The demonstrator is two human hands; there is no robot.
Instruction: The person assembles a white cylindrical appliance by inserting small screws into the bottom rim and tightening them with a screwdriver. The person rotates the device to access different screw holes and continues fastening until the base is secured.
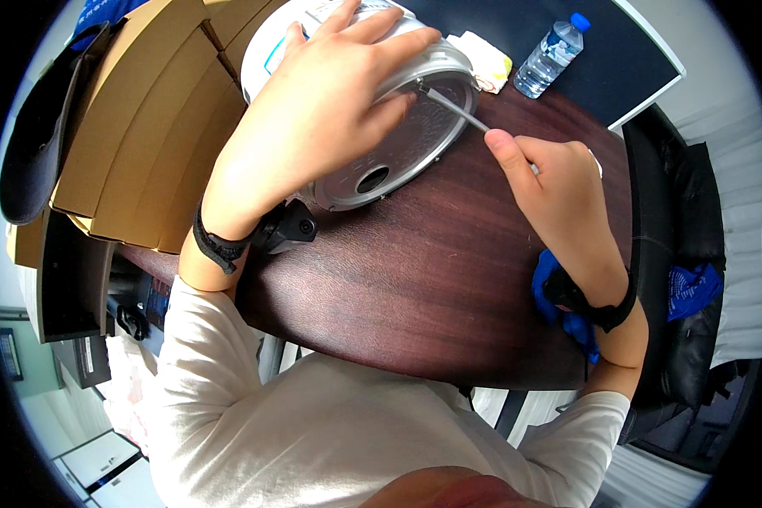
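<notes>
While the left hand [322,110] lay spread flat over the tipped white cooker [398,127] at 12 o'clock on the table [415,271], the right hand [559,190] pinched a screwdriver [453,108], its tip at a screw on the base rim. The base plate remained fitted; removal appeared barely begun. Dark wood surface, worn sheen. Cardboard boxes [135,127] stood at 10 o'clock, a water bottle [552,55] at 1 o'clock, a black chair [686,254] at 3 o'clock.
</notes>
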